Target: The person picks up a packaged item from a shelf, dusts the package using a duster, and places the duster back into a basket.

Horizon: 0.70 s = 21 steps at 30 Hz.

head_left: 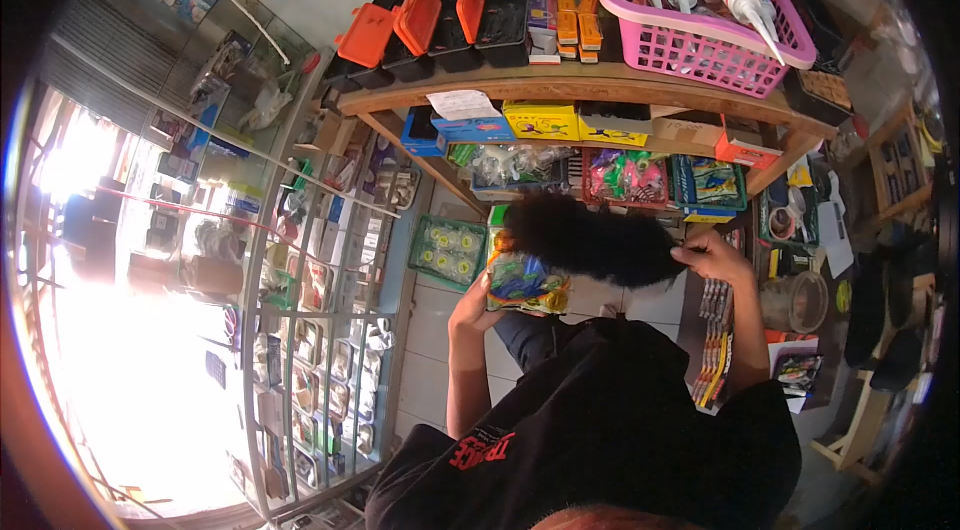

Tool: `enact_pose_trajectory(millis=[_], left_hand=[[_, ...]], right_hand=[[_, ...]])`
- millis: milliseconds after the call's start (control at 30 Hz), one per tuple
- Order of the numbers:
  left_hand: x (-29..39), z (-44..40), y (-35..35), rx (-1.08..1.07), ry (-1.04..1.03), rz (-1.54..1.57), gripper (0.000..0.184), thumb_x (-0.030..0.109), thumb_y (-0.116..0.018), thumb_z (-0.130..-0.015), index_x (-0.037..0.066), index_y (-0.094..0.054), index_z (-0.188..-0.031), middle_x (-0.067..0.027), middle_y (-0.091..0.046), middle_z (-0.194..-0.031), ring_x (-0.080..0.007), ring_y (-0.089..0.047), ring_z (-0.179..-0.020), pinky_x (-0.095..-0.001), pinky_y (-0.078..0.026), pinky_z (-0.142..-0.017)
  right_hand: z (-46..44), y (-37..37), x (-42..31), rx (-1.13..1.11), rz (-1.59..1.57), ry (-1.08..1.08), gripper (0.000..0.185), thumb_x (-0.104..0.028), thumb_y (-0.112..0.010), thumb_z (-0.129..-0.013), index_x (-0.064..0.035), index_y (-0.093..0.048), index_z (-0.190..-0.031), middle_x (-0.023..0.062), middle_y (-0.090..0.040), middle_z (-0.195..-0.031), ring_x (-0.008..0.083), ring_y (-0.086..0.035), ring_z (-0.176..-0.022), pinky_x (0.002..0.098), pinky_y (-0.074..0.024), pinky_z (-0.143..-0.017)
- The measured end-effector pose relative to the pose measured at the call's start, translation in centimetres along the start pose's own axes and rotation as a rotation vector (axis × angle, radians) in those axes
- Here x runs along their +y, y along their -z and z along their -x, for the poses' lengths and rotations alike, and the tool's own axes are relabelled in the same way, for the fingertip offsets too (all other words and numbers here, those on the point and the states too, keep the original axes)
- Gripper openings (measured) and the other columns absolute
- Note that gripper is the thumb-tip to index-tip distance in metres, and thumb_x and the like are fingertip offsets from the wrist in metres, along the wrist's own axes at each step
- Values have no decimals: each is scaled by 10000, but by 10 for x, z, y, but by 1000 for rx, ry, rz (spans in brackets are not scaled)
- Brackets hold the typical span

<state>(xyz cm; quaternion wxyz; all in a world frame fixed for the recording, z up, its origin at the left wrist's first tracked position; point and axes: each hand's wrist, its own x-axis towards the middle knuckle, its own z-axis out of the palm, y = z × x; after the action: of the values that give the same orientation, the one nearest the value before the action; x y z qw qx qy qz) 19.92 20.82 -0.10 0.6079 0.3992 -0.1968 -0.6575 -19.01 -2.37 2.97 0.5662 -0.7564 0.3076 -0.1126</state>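
My left hand (474, 307) grips the left edge of a clear-fronted packet (530, 280) with blue, green and yellow contents. A black fluffy duster (595, 238) stretches sideways in front of me, its left end over the top of the packet. At the duster's right end, my right hand (712, 258) has its fingers closed on it. Any handle of the duster is hidden. Below the packet is my dark trouser leg.
A wooden shelf (600, 93) ahead bears a pink basket (700, 55) of tubes and black boxes with orange lids. Green baskets (447, 250) sit lower. Glass display shelving (300, 315) stands left; a clear round container (795, 302) lies right.
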Motion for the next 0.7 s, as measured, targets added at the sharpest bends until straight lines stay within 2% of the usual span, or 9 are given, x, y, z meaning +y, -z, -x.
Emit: enact_pose_trajectory(millis=[133,333,400,433,467,500,567,667,700], left_hand=[[1,-2,-2,-19,-39,57,780,583,-520,-929,34,-348,-1455,-167,-464,-1431,-344,-482,-1287,-518,-410,-1046],[4,-6,-5,15,-18,83,703,550,-454,-973,50,-348,-1456,-157,-472,-1427,-354,-488,-1282,-542,-412,-1033],[9,-6,-14,23,-23,75,681,540,-447,-981,61,-351,-1456,-151,-476,-1425,-356,-496,-1274,-545,-417,-1026],[10,-5,-19,10,-25,86,672,536,-444,-983,66,-354,-1455,-148,-478,-1425,-355,-501,-1270,-544,-420,-1022],[11,-6,-24,-8,-26,100,662,532,-442,-986,72,-357,-1454,-145,-479,-1424,-354,-505,-1266,-542,-424,-1019],[11,-7,-27,-15,-15,92,657,528,-443,-987,75,-357,-1455,-145,-480,-1423,-352,-508,-1264,-540,-427,-1016],[13,-6,-32,-20,4,70,647,521,-443,-990,81,-357,-1457,-144,-483,-1421,-349,-515,-1259,-535,-434,-1011],[14,-1,-37,-67,-15,109,638,492,-452,-995,86,-332,-1472,-144,-487,-1415,-346,-516,-1258,-537,-440,-1009],[13,1,-37,-102,-30,130,636,486,-453,-996,87,-327,-1475,-144,-488,-1414,-348,-516,-1258,-539,-442,-1008]], right_hand=[[-3,-4,-15,186,-119,-182,479,-380,-633,-952,-82,-520,-596,-56,-406,-492,34,-356,-434,259,-248,-399],[-31,-3,-63,58,-434,-101,305,-328,-607,-973,-68,-558,-822,-76,-372,-546,26,-324,-426,228,-230,-393],[-44,-2,-116,72,-543,-15,249,-248,-576,-990,-71,-484,-840,-46,-414,-562,29,-339,-419,213,-257,-389],[-53,0,-133,63,-531,41,209,-216,-591,-976,-25,-519,-1017,-38,-422,-597,37,-352,-447,212,-288,-421],[-66,-1,-139,94,-521,112,388,-194,-623,-949,20,-486,-1242,-22,-461,-663,46,-384,-493,215,-320,-463],[-82,-2,-149,53,-598,210,578,-124,-640,-908,24,-380,-1402,6,-504,-769,65,-424,-566,225,-358,-520],[-111,-3,-179,67,-631,459,652,-26,-624,-845,12,-348,-1435,51,-528,-946,118,-495,-710,262,-413,-623],[-158,-1,-221,156,-715,677,646,-62,-611,-914,7,-298,-1475,32,-606,-1007,107,-531,-718,258,-441,-639],[-170,-1,-232,211,-744,665,643,-80,-605,-927,-3,-290,-1482,46,-607,-1062,108,-528,-721,258,-439,-644]])
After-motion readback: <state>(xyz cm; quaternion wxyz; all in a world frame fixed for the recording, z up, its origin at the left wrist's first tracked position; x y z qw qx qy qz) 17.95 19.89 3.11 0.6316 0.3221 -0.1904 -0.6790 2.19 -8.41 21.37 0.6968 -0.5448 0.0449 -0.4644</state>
